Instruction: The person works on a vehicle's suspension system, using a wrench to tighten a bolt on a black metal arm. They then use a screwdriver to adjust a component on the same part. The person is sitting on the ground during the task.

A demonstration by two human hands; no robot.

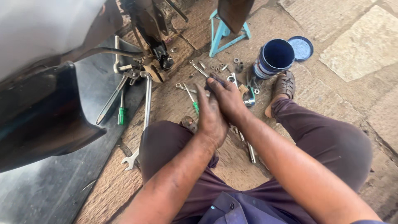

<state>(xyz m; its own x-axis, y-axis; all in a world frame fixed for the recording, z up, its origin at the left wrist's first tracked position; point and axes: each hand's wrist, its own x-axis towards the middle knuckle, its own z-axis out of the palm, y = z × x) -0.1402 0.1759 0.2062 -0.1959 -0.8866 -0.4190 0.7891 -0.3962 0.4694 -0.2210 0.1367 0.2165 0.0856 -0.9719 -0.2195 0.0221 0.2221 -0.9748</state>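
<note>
Two hands pressed together over scattered tools on stone paving, seen from above. Far left: black rubber mat (49, 191) under a dark vehicle panel (37, 116). On the mat's edge, a green-handled screwdriver (120, 111) beside a long metal bar (111, 101); just right, a long spanner (141, 124) with its open end near the left knee. Further right, a second small green screwdriver (192, 101) on the paving, tip pointing away, just beside the left hand (210, 116). Left hand flat, fingers straight and close together, palm laid against the right hand; nothing seen in its grasp. Right hand (228, 99) touching it, fingers curled loosely downward over the tools below; cannot tell whether anything is gripped, fingertips hidden among the parts. Under and past the hands, a socket extension (250, 151) between the legs, loose nuts (215, 66) and sockets ahead. Behind those, a blue stand (222, 35). Right again: a blue tin (274, 58), open, its lid (301, 47) just beside it, and a sandalled foot (282, 87) near the tin.
</note>
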